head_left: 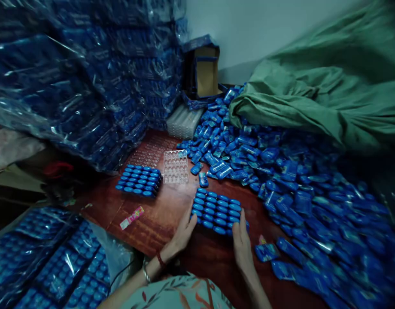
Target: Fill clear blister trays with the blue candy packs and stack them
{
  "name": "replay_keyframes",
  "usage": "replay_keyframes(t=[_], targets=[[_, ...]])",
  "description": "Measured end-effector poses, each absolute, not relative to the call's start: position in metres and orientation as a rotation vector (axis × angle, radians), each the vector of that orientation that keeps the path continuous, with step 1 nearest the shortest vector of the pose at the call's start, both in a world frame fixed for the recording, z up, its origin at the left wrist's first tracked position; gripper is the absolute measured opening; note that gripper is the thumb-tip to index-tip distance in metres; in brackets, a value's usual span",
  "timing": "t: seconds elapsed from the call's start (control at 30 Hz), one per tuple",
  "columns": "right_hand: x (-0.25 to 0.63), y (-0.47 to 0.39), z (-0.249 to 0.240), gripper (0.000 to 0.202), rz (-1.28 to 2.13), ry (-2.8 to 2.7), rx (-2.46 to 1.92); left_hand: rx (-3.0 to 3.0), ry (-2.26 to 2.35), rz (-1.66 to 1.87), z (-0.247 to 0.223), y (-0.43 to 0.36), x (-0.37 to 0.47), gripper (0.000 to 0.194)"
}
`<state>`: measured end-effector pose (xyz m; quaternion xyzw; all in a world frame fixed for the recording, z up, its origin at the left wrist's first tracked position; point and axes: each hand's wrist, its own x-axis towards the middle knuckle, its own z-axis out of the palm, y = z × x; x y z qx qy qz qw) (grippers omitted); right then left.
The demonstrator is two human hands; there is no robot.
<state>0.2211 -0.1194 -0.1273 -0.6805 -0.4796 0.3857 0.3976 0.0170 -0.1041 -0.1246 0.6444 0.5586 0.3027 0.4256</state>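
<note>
Between my two hands is a block of blue rounded packs (216,211) set in even rows, above the front part of the red-brown table. My left hand (184,229) presses against its left side, thumb along the near corner. On the opposite side my right hand (241,238) clasps the right edge with its fingers. Whether a tray lies under the packs is hidden. A similar block of blue packs (138,180) sits to the left on the table. Behind, a clear plastic tray (176,166) with moulded hollows lies flat, and a loose blue pack (203,179) lies beside it.
A large heap of loose blue packs (249,150) covers the right side, partly under a green cloth (313,98). Stacked clear trays (184,120) stand at the back. Wrapped blue bundles (88,86) tower at left; a bag of packs (56,257) sits lower left. A pink strip (132,218) lies nearby.
</note>
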Motion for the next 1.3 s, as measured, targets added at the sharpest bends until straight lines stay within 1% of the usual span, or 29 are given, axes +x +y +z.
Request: replay_keyframes(t=[0.17,0.33,0.47,0.53,0.6,0.7,0.77,0.87,0.93,0.97,1.0,1.07,1.13,1.2,1.3], targets=[[0.173,-0.118,-0.121,0.065,1.192,-1.071,-1.53,1.112,1.404,1.063,-0.105,-0.117,-0.006,0.062],[0.105,-0.12,-0.092,0.06,1.354,-0.917,-1.216,1.22,1.709,1.284,-0.06,-0.118,-0.057,0.06],[0.044,-0.091,-0.056,0.065,1.466,-1.005,-1.029,1.232,1.831,1.438,-0.03,-0.102,-0.115,0.059],[0.013,-0.071,-0.047,0.069,1.504,-1.086,-1.017,1.177,1.84,1.526,-0.029,-0.086,-0.147,0.059],[-0.014,-0.055,-0.047,0.073,1.513,-1.16,-1.057,1.082,1.817,1.574,-0.037,-0.068,-0.174,0.059],[-0.036,-0.043,-0.059,0.074,1.489,-1.26,-1.12,0.915,1.731,1.601,-0.058,-0.045,-0.202,0.061],[-0.035,-0.035,-0.069,0.071,1.473,-1.263,-1.153,0.824,1.676,1.641,-0.071,-0.039,-0.209,0.063],[-0.021,-0.003,-0.079,0.059,1.328,-1.21,-1.183,0.681,1.639,1.838,-0.085,-0.047,-0.202,0.065],[-0.014,0.037,-0.082,0.05,1.15,-1.368,-1.129,0.478,1.702,2.026,-0.092,-0.062,-0.186,0.062],[-0.014,0.061,-0.082,0.045,1.069,-1.544,-1.067,0.332,1.745,2.08,-0.096,-0.07,-0.174,0.062],[-0.017,0.085,-0.082,0.042,1.003,-1.78,-0.981,0.168,1.767,2.07,-0.099,-0.078,-0.16,0.062],[-0.029,0.133,-0.083,0.038,0.857,-2.365,-0.771,-0.091,1.653,1.883,-0.103,-0.091,-0.131,0.065],[-0.047,0.168,-0.086,0.038,0.677,-2.838,-0.592,-0.175,1.531,1.741,-0.104,-0.095,-0.103,0.067],[-0.063,0.188,-0.091,0.039,0.547,-3.055,-0.538,-0.093,1.467,1.691,-0.1,-0.088,-0.083,0.069],[-0.072,0.194,-0.1,0.043,0.455,-3.095,-0.645,0.072,1.469,1.693,-0.089,-0.069,-0.071,0.076]])
